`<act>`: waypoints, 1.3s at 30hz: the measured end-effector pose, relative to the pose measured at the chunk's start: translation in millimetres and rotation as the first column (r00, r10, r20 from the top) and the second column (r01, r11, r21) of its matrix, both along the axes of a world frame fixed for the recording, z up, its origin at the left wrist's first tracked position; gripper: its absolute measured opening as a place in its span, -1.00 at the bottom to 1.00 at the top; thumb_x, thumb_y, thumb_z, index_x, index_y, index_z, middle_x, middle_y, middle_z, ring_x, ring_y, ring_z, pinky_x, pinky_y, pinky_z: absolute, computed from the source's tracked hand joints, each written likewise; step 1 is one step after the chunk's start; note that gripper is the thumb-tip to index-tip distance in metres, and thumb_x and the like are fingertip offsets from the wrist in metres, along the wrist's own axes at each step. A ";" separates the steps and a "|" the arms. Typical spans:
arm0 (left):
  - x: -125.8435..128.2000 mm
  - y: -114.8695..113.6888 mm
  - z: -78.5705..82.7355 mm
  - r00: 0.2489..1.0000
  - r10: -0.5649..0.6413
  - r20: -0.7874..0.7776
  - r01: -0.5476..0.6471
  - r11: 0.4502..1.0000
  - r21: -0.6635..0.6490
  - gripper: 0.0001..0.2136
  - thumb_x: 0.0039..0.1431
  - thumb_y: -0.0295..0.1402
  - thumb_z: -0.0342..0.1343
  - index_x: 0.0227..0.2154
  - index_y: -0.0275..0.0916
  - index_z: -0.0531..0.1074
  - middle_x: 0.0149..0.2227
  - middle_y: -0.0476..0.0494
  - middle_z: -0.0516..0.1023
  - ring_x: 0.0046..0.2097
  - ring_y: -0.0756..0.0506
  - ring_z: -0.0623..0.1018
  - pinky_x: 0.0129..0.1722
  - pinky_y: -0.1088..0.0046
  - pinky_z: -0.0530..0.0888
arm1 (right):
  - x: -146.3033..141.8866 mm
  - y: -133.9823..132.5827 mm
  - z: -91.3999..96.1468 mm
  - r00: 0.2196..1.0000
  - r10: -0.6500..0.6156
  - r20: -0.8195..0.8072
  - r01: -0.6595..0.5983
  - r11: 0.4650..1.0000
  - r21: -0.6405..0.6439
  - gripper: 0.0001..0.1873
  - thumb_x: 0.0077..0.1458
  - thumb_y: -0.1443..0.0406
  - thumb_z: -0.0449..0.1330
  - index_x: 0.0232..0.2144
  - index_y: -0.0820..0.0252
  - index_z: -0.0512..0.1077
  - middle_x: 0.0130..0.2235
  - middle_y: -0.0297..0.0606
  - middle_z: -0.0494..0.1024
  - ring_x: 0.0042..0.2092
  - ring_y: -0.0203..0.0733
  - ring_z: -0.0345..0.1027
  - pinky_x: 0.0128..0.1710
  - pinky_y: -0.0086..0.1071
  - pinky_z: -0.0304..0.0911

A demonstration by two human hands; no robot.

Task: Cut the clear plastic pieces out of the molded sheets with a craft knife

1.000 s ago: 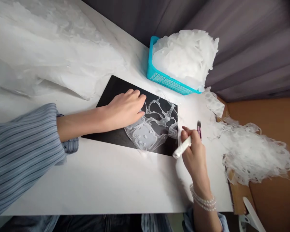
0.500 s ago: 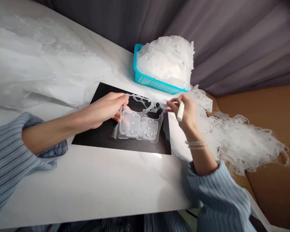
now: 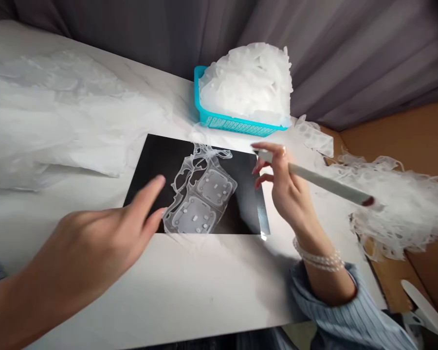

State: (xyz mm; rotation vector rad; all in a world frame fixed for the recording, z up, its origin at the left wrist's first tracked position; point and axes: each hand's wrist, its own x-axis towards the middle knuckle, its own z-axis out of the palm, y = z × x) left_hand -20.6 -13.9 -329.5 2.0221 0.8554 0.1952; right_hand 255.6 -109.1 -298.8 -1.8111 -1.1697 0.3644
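A translucent milky sheet with two rounded-square pieces (image 3: 214,186) and a torn, lacy edge lies slantwise on a black mat (image 3: 138,170). My left hand (image 3: 105,238) is at the sheet's near left, slightly blurred, with index finger and thumb apart. Its thumb tip is at the sheet's edge; whether it touches I cannot tell. To the right of the sheet, my right hand (image 3: 286,187) grips a slim, pen-like tool (image 3: 328,183) with a grey-white body and a dark reddish rear end. The tool's front tip is above the mat's right edge.
Behind the mat, a blue basket (image 3: 237,125) is heaped with white translucent pieces (image 3: 246,82). Stacked translucent sheets (image 3: 69,121) cover the table's left side. Lacy scraps (image 3: 401,199) pile at right, over a cardboard box (image 3: 397,129). A grey curtain (image 3: 168,34) hangs behind.
Both hands have let go of the sheet, which was held up and now lies turned on the mat. My left hand came nearer; the tool in my right hand swung round lengthwise.
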 end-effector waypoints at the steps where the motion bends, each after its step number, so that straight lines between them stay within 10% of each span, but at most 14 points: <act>1: 7.5 -0.8 0.4 0.995 -0.095 -0.020 0.097 0.981 0.168 -0.58 0.29 -0.24 0.04 0.19 -0.12 0.38 -0.45 -0.12 0.60 -0.36 -0.20 0.63 -0.36 0.33 0.57 | -5.9 -5.9 -3.1 1.000 0.022 -0.008 -0.022 1.000 -0.016 -0.57 0.36 0.00 -0.09 -0.02 0.02 0.46 -0.32 -0.31 0.45 -0.35 -0.24 0.38 -0.38 -0.37 0.32; 6: 56.5 -17.8 -12.7 0.856 -0.425 -0.296 0.480 0.439 0.760 -0.62 0.35 -0.42 -0.12 0.06 -0.54 0.45 0.12 -0.56 0.47 0.13 -0.40 0.49 0.07 0.10 0.47 | -27.7 -18.4 -20.1 0.996 0.086 -0.007 -0.086 0.995 -0.059 -0.71 0.32 0.15 0.09 -0.03 0.08 0.50 -0.28 -0.30 0.56 -0.29 -0.23 0.43 -0.23 -0.32 0.34; 9: 66.9 -25.7 -24.0 0.861 -0.352 -0.368 0.479 0.312 0.821 -0.58 0.36 -0.39 -0.11 0.08 -0.68 0.39 0.09 -0.62 0.49 0.12 -0.40 0.50 0.08 0.13 0.47 | -35.9 -19.2 -29.2 0.994 0.103 -0.036 -0.106 0.992 -0.075 -0.76 0.30 0.19 0.11 -0.14 0.13 0.53 -0.29 -0.28 0.59 -0.28 -0.22 0.44 -0.27 -0.32 0.34; 39: 60.8 -32.2 -32.4 0.866 -0.294 -0.405 0.478 0.243 0.844 -0.55 0.27 -0.43 0.02 0.12 -0.70 0.34 0.12 -0.63 0.45 0.16 -0.41 0.46 0.16 0.15 0.42 | -50.3 -21.6 -59.6 0.672 0.393 0.627 -0.437 0.895 -0.092 -0.77 0.24 0.52 0.06 -0.06 0.39 0.39 -0.27 -0.03 0.58 -0.20 -0.09 0.45 -0.16 -0.17 0.46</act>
